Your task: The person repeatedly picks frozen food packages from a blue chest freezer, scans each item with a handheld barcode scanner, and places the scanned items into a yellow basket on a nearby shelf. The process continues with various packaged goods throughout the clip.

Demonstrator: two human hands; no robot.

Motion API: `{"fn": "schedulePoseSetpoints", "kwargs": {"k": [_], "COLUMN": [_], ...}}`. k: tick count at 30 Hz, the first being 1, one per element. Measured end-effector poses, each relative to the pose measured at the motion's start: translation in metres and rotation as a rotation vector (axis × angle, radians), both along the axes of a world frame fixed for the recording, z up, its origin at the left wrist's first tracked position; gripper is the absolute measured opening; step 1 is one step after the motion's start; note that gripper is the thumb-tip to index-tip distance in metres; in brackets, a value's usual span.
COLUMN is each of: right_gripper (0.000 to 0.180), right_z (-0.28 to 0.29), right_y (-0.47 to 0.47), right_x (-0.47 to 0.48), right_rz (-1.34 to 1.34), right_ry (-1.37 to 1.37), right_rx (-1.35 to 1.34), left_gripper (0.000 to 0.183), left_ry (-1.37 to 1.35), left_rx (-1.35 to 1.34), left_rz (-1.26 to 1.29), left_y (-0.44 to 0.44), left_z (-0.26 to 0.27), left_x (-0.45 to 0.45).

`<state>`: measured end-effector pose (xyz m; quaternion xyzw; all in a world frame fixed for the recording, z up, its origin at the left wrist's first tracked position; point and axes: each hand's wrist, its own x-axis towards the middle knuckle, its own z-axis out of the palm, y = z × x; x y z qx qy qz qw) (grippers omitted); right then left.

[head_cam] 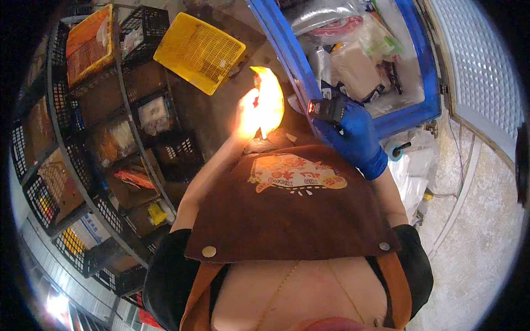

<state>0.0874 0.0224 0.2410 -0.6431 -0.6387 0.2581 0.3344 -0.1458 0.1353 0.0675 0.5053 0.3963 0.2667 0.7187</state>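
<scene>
My bare left hand [247, 111], partly washed out by glare, is closed around a bright yellow-white item [271, 101]. A little red shows at its edge, but the glare hides what it is. On my right hand [352, 136] is a blue glove. Its curled fingers are at a small black device [327, 110] with a red lit display, beside the blue rim of an open chest freezer [296, 68]. Inside the freezer lie plastic bags and a pale beige package [356, 70]. My brown apron [290, 219] spreads below both hands.
A yellow plastic crate [201, 51] stands on the floor ahead. Shelving on the left holds black crates, an orange crate [90, 45] and packaged goods. A textured freezer lid [480, 66] stands at the right. Clear plastic bags [414, 178] and a tape roll [393, 150] are beside my right arm.
</scene>
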Motion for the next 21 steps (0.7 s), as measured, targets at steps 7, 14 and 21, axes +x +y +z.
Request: {"fn": "schedulePoseSetpoints", "kwargs": {"k": [7,14,21], "right_gripper": [0.022,0.016,0.022], "right_z": [-0.008,-0.032,-0.007], "right_y": [0.003,-0.012,-0.037], "right_x": [-0.014,-0.055,-0.11], "right_rz": [0.084,0.186,0.463], "right_ry": [0.306,0.329,0.106], "right_rx": [-0.108,-0.303,-0.121], "left_gripper": [0.021,0.03,0.023], "left_ry": [0.616,0.271,-0.133], "left_rx": [0.32,0.211,-0.045], "left_rz": [-0.031,0.299,0.419], "left_y": [-0.005,-0.074,-0.146], "left_z": [0.03,0.056,0.058], "left_x": [-0.031,-0.079,-0.149]}}
